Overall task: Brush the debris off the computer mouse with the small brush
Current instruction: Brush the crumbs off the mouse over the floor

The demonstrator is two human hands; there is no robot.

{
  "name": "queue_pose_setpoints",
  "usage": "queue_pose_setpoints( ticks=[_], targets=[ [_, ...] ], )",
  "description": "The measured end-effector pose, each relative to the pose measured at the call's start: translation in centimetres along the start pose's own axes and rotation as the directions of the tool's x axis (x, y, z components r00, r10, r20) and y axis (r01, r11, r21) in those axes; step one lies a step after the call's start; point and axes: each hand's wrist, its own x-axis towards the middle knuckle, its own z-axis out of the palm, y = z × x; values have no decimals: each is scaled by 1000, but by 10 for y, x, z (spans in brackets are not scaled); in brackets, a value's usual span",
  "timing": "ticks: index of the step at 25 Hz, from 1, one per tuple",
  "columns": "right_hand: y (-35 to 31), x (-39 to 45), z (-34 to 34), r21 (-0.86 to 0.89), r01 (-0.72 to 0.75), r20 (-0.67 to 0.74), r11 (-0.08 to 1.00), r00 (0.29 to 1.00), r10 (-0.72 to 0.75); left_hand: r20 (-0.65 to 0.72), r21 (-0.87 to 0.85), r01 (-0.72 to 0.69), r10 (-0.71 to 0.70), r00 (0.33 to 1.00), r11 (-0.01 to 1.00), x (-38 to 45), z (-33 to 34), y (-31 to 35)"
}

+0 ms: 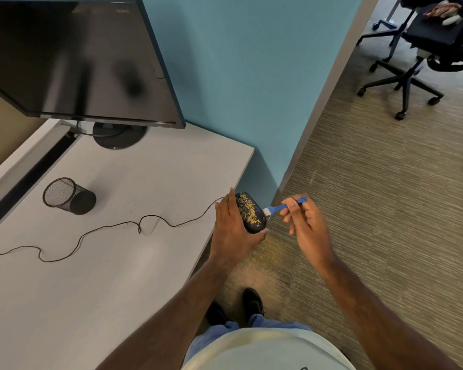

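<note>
Off the desk's right edge, over the striped carpet floor (358,196), person holds black oval computer mouse (250,212) in left hand (234,231). Grip wrapped around mouse body, fingers on far side, thumb under near end. Yellow grainy debris (249,210) covers most of mouse's top face. Right hand (304,222), just right of mouse, pinches small blue plastic brush with white bristles (285,206) by handle between thumb and fingertips. Bristle end sits at mouse's right rim, touching or just shy of it, cannot tell which.

Step in hand, as I judge it: start of brushing, almost nothing cleared. Next move calls for dragging bristles across mouse's top so grains fall to floor rather than onto pale grey desk (118,263). Some yellow scatter looks to lie on carpet below mouse.

Thin black cable (145,218) runs left from mouse across desk with slack and loops, so mouse can tilt freely. Black mesh pen cup (68,196) and dark monitor (78,57) well left of mouse, out of the way. Teal wall corner (251,76) beyond mouse, near but not touching. Open floor right of mouse; office chair (412,62) well apart.
</note>
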Motion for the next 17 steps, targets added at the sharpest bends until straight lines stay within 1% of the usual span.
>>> queue_pose_setpoints(
  ticks=[3, 5, 8, 11, 12, 15, 17],
  targets=[
    [-2, -6, 2, 1, 49, 82, 999, 995, -49, -4, -3, -6, 6, 1000, 1000, 0, 0, -1],
    [0, -9, 5, -31, 36, 119, 999, 992, -32, -4, 1, -5, 5, 1000, 1000, 0, 0, -1],
    [3, -9, 5, -43, -1, 43, 999, 999, 3, -1, 8, 6, -6, 1000, 1000, 0, -1, -2],
    [3, -7, 1, -10, -5, -29, 1000, 1000, 4, 8, 0, 13, -13, 1000, 1000, -2, -2, -5],
    [4, -7, 1, 0, 5, -20, 1000, 1000, -5, 9, -2, 16, -16, 1000, 1000, -2, -3, -5],
    [4, -11, 6, 0, 16, 71, 1000, 997, -16, 10, 2, 5, -5, 1000, 1000, -3, -3, -4],
    [4, -10, 9, -4, -6, 58, 1000, 998, 7, 8, 10, 0, 0, 1000, 1000, -3, -4, -4]
  ],
)
